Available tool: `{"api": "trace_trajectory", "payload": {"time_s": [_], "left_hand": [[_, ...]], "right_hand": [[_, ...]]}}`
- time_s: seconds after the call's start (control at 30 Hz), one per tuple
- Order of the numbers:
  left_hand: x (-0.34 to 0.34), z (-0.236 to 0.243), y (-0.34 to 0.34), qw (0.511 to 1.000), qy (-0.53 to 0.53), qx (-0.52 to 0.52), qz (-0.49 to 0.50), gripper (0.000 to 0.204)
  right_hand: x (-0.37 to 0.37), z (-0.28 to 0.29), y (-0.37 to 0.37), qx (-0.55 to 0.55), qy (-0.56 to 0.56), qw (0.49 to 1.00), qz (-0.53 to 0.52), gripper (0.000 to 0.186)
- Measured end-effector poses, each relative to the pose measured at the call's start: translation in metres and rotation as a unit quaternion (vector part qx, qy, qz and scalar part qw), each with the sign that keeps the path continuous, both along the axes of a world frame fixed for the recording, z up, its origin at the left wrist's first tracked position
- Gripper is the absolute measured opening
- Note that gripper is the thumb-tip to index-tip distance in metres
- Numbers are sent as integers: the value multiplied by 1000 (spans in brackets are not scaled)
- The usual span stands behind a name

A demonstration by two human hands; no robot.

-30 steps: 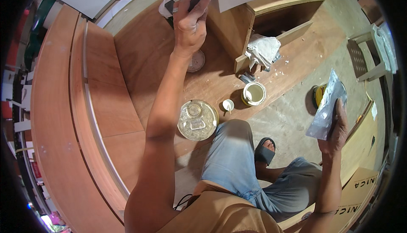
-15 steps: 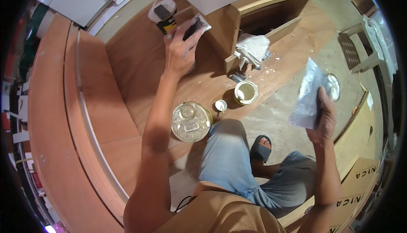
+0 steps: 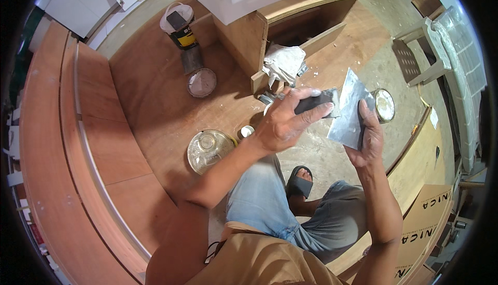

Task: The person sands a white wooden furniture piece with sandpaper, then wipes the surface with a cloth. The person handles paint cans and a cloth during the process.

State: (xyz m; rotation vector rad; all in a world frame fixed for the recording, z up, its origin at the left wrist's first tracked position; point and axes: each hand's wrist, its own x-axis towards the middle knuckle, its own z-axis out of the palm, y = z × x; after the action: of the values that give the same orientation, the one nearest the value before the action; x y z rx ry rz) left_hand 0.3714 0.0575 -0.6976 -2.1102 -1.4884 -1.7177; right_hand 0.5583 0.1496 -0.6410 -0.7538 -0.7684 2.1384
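Left hand (image 3: 282, 124), centre of frame: clenched around a dark sanding block (image 3: 314, 102). The block's long axis runs roughly level across the frame, its free end pointing right and touching the grey sheet (image 3: 350, 111).

Right hand (image 3: 368, 137), just right of centre: grasping the grey sheet from below, thumb up along its right edge. The sheet stands upright, its long axis running from lower middle to upper right, top corner pointing up.

Plywood floor (image 3: 150, 98) below the hands: a round glass lid (image 3: 210, 150) left of the left wrist; a small white cap (image 3: 247, 130) beside it. A flat round tin lid (image 3: 202, 82) lies farther up and left.

Upper left: a cylindrical can (image 3: 181, 31) with a yellow and black label band, a dark block resting on its white top.

Upper centre: a crumpled white rag (image 3: 284, 63) against a wooden cabinet (image 3: 249, 41).

Right of the sheet: an open round tin (image 3: 384, 105).

Lower right: a brown cardboard carton (image 3: 428, 217) with black lettering.
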Motion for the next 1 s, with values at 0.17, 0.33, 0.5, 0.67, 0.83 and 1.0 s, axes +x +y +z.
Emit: {"api": "trace_trajectory", "payload": {"time_s": [0.17,0.33,0.5,0.67,0.83,1.0], "left_hand": [[-53,-29,1,990,-90,-70,84,31],[-83,-57,19,857,-473,48,198,17],[-82,-60,56,808,-556,128,147,19],[-87,-56,79,803,-556,145,156,21],[-94,-53,84,808,-532,162,193,20],[-99,-49,83,817,-524,160,179,18]], "right_hand": [[9,11,-1,36,27,999,-16,29],[19,0,5,57,-14,998,-30,30],[18,-4,2,73,-42,996,-26,32],[17,-2,0,84,-62,993,-45,32],[18,2,-2,93,-72,992,-36,31],[21,3,-3,85,-86,991,-57,29]]}}
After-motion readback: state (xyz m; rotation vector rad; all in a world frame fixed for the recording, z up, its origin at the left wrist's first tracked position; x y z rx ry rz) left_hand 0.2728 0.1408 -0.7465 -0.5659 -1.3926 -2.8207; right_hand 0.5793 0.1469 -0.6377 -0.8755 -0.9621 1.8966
